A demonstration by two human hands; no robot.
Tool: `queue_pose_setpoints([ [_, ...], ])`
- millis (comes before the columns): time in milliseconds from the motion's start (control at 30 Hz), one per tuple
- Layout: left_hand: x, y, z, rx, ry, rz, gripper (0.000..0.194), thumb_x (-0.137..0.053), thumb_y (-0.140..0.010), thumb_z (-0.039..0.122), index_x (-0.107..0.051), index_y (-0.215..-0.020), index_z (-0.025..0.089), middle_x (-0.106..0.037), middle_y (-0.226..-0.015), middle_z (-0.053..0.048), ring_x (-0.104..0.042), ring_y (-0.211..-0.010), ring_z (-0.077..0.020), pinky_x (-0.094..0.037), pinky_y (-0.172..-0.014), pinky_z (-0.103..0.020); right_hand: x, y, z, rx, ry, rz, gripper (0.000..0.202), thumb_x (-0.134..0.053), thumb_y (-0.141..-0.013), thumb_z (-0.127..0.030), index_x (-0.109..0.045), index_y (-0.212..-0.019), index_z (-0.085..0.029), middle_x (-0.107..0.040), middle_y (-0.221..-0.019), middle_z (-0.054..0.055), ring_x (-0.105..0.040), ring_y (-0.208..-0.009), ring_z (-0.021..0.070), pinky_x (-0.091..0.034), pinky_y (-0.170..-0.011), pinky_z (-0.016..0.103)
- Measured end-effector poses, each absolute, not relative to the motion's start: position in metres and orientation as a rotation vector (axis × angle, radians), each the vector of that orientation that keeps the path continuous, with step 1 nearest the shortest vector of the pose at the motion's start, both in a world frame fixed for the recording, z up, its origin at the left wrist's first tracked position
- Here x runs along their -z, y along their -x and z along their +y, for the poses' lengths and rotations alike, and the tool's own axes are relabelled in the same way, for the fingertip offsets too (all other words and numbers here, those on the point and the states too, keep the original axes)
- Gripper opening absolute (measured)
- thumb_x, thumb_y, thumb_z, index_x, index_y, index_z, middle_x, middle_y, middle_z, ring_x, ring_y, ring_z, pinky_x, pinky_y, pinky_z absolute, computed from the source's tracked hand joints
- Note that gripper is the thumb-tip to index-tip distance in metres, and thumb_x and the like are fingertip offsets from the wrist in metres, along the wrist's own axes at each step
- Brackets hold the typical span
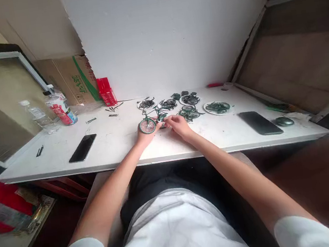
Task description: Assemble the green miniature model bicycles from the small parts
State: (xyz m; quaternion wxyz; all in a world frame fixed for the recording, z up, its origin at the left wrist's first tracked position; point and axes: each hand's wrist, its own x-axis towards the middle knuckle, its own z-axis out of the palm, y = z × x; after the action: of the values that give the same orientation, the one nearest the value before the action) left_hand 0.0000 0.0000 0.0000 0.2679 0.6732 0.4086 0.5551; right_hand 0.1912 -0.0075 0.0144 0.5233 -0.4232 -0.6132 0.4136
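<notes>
A small green model bicycle [147, 125] stands upright between my hands near the front middle of the white table. Its spoked front wheel faces left; its rear end is partly covered by my fingers. My left hand [147, 136] is closed around the lower part of the bicycle from the left. My right hand [179, 124] pinches at the bicycle's rear end, and the fingertips hide whatever small part lies there. Just behind and to the right lie loose green bicycle parts [190, 113] on the tabletop.
Plates of dark parts [190, 99] stand behind my hands, with a plate of green parts [218, 108] to the right. One phone [83, 148] lies left, another phone [259, 123] right beside a mouse [284, 121]. Bottles [62, 110] and a red box [106, 91] stand back left.
</notes>
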Motion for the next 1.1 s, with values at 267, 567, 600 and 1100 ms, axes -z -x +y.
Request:
queue_pose_setpoints([
  [267, 0.002, -0.001, 0.002, -1.481, -1.709, 1.104, 0.035, -0.087, -0.085, 0.036, -0.080, -0.114, 0.019, -0.081, -0.123, -0.013, -0.077, -0.115, -0.0286, -0.059, -0.108, -0.043, -0.014, -0.191, -0.004, -1.021, 1.014, -1.422, 0.047, -0.077, -0.083, -0.067, -0.069, -0.076, -0.021, -0.071, -0.078, 0.006, -0.061, -0.071, 0.0173, -0.049, -0.064, 0.031],
  [567, 0.002, -0.001, -0.001, -1.499, -1.685, 1.060, 0.041, -0.091, -0.080, 0.041, -0.081, -0.112, 0.017, -0.082, -0.115, -0.014, -0.079, -0.107, -0.0294, -0.062, -0.101, -0.044, -0.013, -0.192, -0.003, -0.965, 1.027, -1.372, 0.044, -0.079, -0.083, -0.064, -0.070, -0.080, -0.020, -0.073, -0.079, 0.006, -0.062, -0.072, 0.0184, -0.049, -0.062, 0.030],
  [600, 0.001, -0.001, -0.002, -1.507, -1.681, 1.057, 0.041, -0.091, -0.079, 0.040, -0.082, -0.110, 0.016, -0.082, -0.114, -0.014, -0.079, -0.106, -0.0294, -0.062, -0.101, -0.044, -0.012, -0.192, -0.003, -0.955, 1.025, -1.367, 0.044, -0.078, -0.083, -0.064, -0.070, -0.080, -0.020, -0.072, -0.078, 0.006, -0.061, -0.072, 0.0183, -0.049, -0.062, 0.030],
  [1100, 0.001, -0.001, -0.003, -1.506, -1.646, 0.986, 0.047, -0.092, -0.077, 0.040, -0.081, -0.114, 0.014, -0.083, -0.107, -0.015, -0.082, -0.098, -0.0311, -0.068, -0.091, -0.044, -0.008, -0.195, 0.003, -0.631, 1.043, -1.436, 0.039, -0.078, -0.085, -0.060, -0.070, -0.082, -0.021, -0.072, -0.082, 0.007, -0.062, -0.077, 0.0207, -0.053, -0.075, 0.036],
])
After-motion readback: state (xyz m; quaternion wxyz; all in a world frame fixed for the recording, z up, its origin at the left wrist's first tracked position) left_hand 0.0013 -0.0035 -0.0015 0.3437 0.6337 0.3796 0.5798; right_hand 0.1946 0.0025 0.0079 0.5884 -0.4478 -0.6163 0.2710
